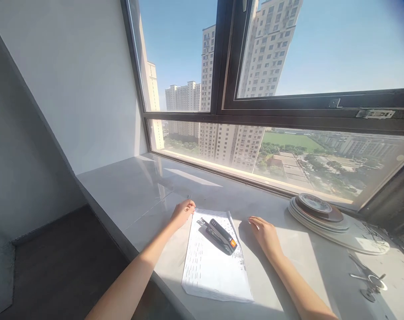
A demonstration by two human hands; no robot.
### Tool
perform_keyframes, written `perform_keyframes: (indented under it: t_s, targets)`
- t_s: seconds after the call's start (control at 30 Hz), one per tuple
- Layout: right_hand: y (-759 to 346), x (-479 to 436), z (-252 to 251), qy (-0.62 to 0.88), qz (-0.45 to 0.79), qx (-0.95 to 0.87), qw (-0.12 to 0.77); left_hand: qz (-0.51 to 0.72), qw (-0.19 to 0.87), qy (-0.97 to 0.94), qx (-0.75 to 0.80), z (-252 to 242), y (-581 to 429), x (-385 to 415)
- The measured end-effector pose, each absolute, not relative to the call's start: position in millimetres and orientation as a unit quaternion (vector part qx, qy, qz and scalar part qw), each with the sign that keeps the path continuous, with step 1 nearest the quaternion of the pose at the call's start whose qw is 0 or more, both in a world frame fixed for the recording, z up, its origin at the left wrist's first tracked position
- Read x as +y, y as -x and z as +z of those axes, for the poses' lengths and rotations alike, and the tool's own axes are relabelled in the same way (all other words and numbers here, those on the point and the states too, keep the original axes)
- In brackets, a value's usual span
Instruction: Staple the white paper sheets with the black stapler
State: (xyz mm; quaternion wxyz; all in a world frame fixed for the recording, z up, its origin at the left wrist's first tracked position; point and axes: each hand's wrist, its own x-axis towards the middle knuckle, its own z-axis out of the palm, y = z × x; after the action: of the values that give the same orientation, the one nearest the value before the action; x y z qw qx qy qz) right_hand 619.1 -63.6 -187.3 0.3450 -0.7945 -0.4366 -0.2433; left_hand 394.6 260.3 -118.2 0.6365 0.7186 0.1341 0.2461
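Note:
A black stapler (224, 235) with an orange patch lies at a slant on printed white papers (218, 275). Its top arm and its staple channel are spread apart at the far end. My left hand (183, 214) is closed, thumb and fingers pressed together at the papers' far left corner; what they pinch, if anything, is too small to make out. Just beyond those fingertips is a tiny dark object (188, 196). My right hand (264, 233) rests to the right of the papers on the pale sill, holding nothing, with its fingers loosely extended.
Plates (317, 213) are stacked at the right on a large pale board (365, 238). Nearer, some metal utensils (372, 282) lie on the sill (122, 191). A dark-framed window (218, 89) runs along the back. The sill's front edge drops off at the left.

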Motion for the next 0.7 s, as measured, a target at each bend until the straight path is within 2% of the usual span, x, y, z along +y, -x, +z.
perform_keyframes:
  t_s: [0.1, 0.23, 0.47, 0.7]
  targets:
    - [-626.2, -60.1, -196.2, 0.788, -0.242, -0.445, 0.35, 0.306, 0.575, -0.735, 0.186, -130.4, -419.6, 296.4]
    - [-628.3, -55.1, -202.9, 0.787, -0.227, -0.467, 0.333, 0.308, 0.586, -0.724, 0.195, -150.6, -436.1, 314.4]
    - [-614.5, -54.9, -196.5, 0.828, -0.167, -0.471, 0.253, 0.278, 0.517, -0.789, 0.18, -155.3, -425.8, 301.7]
    - [-613.7, -59.4, -197.1, 0.842, -0.145, -0.459, 0.243, 0.267, 0.493, -0.795, 0.233, -161.5, -380.0, 276.8]
